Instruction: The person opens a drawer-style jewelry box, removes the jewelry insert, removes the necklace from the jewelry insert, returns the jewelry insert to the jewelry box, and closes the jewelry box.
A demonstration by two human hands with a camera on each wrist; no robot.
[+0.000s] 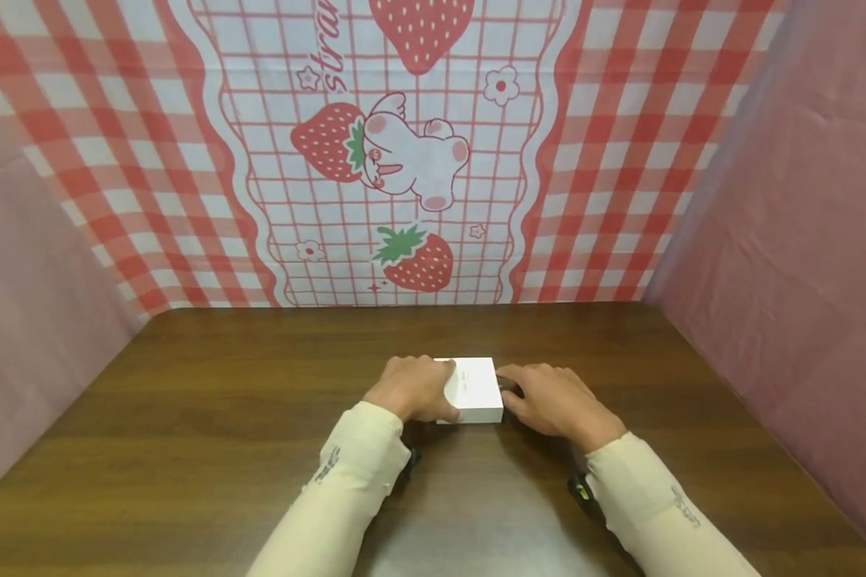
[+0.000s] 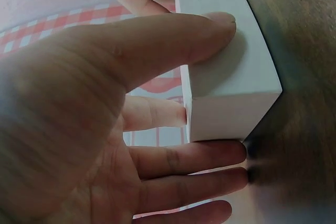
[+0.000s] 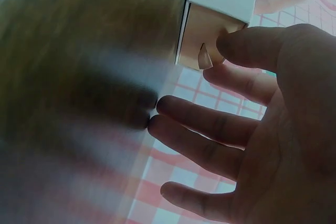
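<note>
A small white box (image 1: 478, 389) with faint lettering on top lies flat on the wooden table. At its left end, my left hand (image 1: 413, 389) grips it, the thumb (image 2: 210, 32) pressed along the near side. My right hand (image 1: 554, 401) is at the opposite end, thumb and forefinger close to that face. A small pointed tab (image 3: 205, 59) sticks out of the tan end panel (image 3: 195, 30), set inside the white outer sleeve. The right thumb tip touches or nearly touches this panel beside the tab. The other right fingers are spread, holding nothing.
The brown wooden table (image 1: 224, 417) extends around the box. A strawberry-print checked cloth (image 1: 418, 160) hangs behind it, with pink cloth walls (image 1: 801, 240) on both sides. Dark wrist devices (image 1: 580, 489) sit beneath the cream sleeves.
</note>
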